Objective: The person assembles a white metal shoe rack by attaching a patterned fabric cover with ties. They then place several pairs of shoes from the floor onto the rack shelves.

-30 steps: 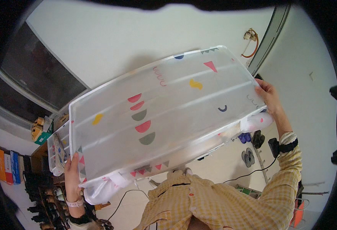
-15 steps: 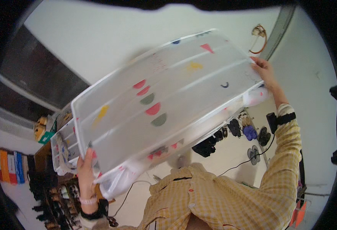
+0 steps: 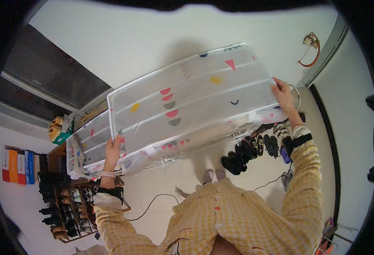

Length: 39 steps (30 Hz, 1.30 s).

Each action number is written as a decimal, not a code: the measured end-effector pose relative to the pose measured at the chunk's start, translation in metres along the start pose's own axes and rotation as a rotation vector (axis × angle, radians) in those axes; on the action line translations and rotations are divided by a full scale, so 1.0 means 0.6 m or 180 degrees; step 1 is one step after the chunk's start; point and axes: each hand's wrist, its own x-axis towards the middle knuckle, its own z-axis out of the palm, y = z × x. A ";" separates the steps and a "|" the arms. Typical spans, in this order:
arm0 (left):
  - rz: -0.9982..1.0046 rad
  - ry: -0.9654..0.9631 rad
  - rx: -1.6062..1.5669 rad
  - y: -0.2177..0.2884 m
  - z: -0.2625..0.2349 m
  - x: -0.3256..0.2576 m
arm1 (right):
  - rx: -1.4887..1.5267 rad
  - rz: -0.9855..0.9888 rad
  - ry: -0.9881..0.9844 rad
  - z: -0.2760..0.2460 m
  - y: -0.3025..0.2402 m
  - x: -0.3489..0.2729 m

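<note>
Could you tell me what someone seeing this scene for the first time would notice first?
The big see-through plastic lid with coloured shapes fills the middle, tilted and held up by the left hand at its near-left corner and the right hand at its far-right end. Below left sits a matching plastic box above a shoe rack; a row of shoes lines the floor.

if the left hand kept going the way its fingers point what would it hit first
The left hand points up along the near end of the translucent patterned lid it grips. Going straight on, the fingers would slide along that lid first; beyond it looks like the white wall, though depth is hard to judge.
</note>
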 end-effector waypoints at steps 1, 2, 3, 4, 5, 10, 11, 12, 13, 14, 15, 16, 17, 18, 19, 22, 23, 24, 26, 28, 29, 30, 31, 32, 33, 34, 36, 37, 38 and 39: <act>-0.0020 -0.0019 0.0277 -0.012 0.002 0.009 | 0.0007 -0.0052 -0.0012 0.008 0.012 0.001; -0.0003 0.0009 0.0650 -0.022 0.003 0.016 | 0.0024 -0.0078 -0.0001 0.016 0.027 0.002; -0.0087 -0.0080 0.0854 -0.029 0.007 0.022 | 0.0044 -0.0087 0.0009 0.023 0.042 0.004; -0.0124 -0.0128 0.1133 -0.038 0.012 0.028 | 0.0110 -0.0083 0.0033 0.033 0.057 0.007; -0.0101 -0.0119 0.1429 -0.046 0.019 0.037 | -0.0181 -0.0170 0.0211 0.044 0.072 0.009; 0.0088 -0.0194 0.1516 -0.101 0.062 0.062 | -0.0498 -0.0275 0.0345 0.067 0.122 -0.015; 0.0150 -0.0161 0.1443 -0.110 0.066 0.067 | -0.0486 -0.0278 0.0379 0.072 0.127 -0.019; 0.0098 -0.0097 0.1546 -0.118 0.070 0.071 | -0.0465 -0.0289 0.0419 0.074 0.133 -0.025; 0.0203 -0.0201 0.1391 -0.123 0.071 0.071 | -0.0340 -0.0241 0.0515 0.081 0.136 -0.026; 0.0178 -0.0277 0.1425 -0.126 0.077 0.077 | -0.0313 -0.0142 0.0433 0.083 0.142 -0.024; 0.0029 -0.0256 0.1563 -0.127 0.074 0.072 | -0.0244 0.0063 0.0383 0.093 0.148 -0.032; 0.0135 -0.0314 0.1361 -0.128 0.080 0.075 | -0.0199 0.0263 0.0308 0.100 0.155 -0.027; 0.0166 -0.0255 0.1226 -0.126 0.081 0.074 | -0.0352 0.0168 0.0378 0.105 0.163 -0.024; 0.0198 -0.0204 0.1087 -0.125 0.087 0.074 | -0.0263 0.0148 0.0365 0.109 0.172 -0.019; 0.0111 -0.0255 0.1231 -0.124 0.091 0.076 | -0.0161 0.0096 0.0339 0.115 0.180 -0.013; -0.0067 -0.0353 0.1673 -0.126 0.100 0.086 | -0.0196 -0.0062 0.0349 0.124 0.197 -0.001; -0.0096 -0.0360 0.1831 -0.130 0.102 0.092 | -0.0157 -0.0055 0.0378 0.130 0.201 0.002; -0.0255 -0.0276 0.2053 -0.135 0.102 0.097 | -0.0109 -0.0017 0.0359 0.133 0.201 0.001; -0.0577 -0.0248 0.2348 -0.146 0.110 0.110 | -0.0473 0.0042 0.0360 0.135 0.200 0.004; -0.0682 -0.0238 0.2665 -0.154 0.120 0.115 | -0.0697 0.0009 0.0422 0.138 0.196 0.006; -0.0557 -0.0286 0.2813 -0.155 0.127 0.114 | -0.0836 -0.0022 0.0443 0.139 0.194 0.007; -0.0417 -0.0205 0.2849 -0.153 0.137 0.105 | -0.0956 -0.0063 0.0473 0.140 0.193 0.007; -0.0128 0.0006 0.2756 -0.148 0.147 0.094 | -0.1062 -0.0093 0.0487 0.140 0.191 0.007; 0.0176 0.0343 0.2553 -0.142 0.162 0.076 | -0.1019 0.0015 0.0448 0.140 0.191 0.007; 0.0476 0.0684 0.2336 -0.132 0.179 0.057 | -0.0963 0.0133 0.0407 0.140 0.191 0.006; 0.0609 0.0435 0.2652 -0.121 0.195 0.033 | -0.0871 0.0157 0.0386 0.140 0.191 0.006; 0.1133 0.0015 0.3298 -0.097 0.219 -0.015 | -0.0986 0.0037 0.0395 0.140 0.192 0.005; 0.0932 -0.0222 0.3215 -0.085 0.226 -0.026 | -0.1009 0.0009 0.0409 0.140 0.193 0.007; 0.0999 -0.0346 0.3145 -0.076 0.232 -0.040 | -0.1019 -0.0068 0.0403 0.138 0.193 0.006; 0.1071 -0.0471 0.3074 -0.068 0.237 -0.044 | -0.1017 -0.0066 0.0389 0.138 0.194 0.010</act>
